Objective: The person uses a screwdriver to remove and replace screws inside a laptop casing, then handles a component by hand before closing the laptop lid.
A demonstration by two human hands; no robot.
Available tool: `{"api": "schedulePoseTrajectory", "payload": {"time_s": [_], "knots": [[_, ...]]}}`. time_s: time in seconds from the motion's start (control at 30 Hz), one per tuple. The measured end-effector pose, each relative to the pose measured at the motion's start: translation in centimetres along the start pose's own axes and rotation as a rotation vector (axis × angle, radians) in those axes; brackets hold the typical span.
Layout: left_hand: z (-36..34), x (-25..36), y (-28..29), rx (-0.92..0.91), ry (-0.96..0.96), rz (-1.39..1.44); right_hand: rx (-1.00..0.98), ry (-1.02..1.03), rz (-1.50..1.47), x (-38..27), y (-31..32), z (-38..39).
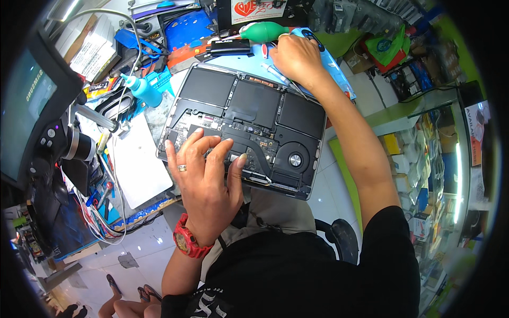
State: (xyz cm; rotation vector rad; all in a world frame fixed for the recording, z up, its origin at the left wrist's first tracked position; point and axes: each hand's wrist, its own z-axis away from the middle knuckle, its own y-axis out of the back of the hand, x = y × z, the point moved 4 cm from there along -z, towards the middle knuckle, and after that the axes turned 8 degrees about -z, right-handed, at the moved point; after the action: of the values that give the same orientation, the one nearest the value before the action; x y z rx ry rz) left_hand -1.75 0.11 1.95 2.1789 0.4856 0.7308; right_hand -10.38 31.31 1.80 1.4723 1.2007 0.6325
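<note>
An opened laptop [249, 127] lies slantwise before me with its inside bared: black battery packs [253, 102], a circuit board [204, 121] and a round fan [295, 159]. My left hand [208, 172] is spread over its near left part, fingertips above the board; whether they touch it I cannot tell. There is a ring on one finger and a red watch on the wrist. Beyond the laptop's far right corner, my right hand [298, 59] is closed with fingers bent down over a light-blue mat [334, 66]. What it grips is hidden. Beside its fingertips lies a green air blower bulb [262, 32].
A light-blue squeeze bottle [144, 91] and a white sheet [139, 159] are left of the laptop. A monitor [32, 100] and a jointed arm [95, 117] stand at far left. A black box [230, 47] lies behind. At right is a glass display case [424, 159].
</note>
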Motion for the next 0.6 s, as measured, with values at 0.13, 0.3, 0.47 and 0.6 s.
{"api": "schedulePoseTrajectory", "payload": {"time_s": [0.13,0.3,0.47,0.6], "knots": [[-0.7,0.3,-0.4,-0.009,-0.033,-0.015,-0.075,0.069,-0.045,-0.3,0.3,-0.6],[-1.8,0.8,-0.9,-0.031,-0.039,-0.038,-0.057,0.076,-0.089,-0.9,1.3,-0.3],[-1.6,0.3,-0.9,-0.019,-0.025,-0.04,-0.087,0.095,-0.195,-0.1,3.3,1.5],[-1.2,-0.4,-0.5,-0.015,0.004,-0.048,-0.2,0.186,-0.195,-0.7,4.0,5.3]]}}
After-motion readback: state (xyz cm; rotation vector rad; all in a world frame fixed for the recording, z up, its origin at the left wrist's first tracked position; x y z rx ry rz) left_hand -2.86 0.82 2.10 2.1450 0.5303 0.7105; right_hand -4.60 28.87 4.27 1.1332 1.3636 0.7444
